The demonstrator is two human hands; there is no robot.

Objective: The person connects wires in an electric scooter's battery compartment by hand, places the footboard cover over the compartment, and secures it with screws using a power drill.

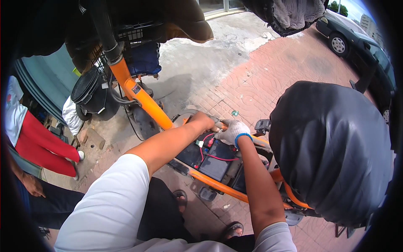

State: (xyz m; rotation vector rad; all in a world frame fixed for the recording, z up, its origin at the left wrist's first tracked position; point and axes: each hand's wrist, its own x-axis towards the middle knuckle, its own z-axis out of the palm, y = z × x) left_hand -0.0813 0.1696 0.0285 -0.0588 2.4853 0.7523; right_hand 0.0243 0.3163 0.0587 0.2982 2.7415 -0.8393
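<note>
Boxy black batteries [215, 167], apparently, under red wires [221, 158].

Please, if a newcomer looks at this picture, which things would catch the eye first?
Probably the bright orange electric-bike frame, slanting through the middle, and the bulky black seat at the right. Next, the bare left hand and white-gloved right hand near the centre, just beyond dark batteries with red wires. A bystander's red trousers also stand out at far left.
</note>
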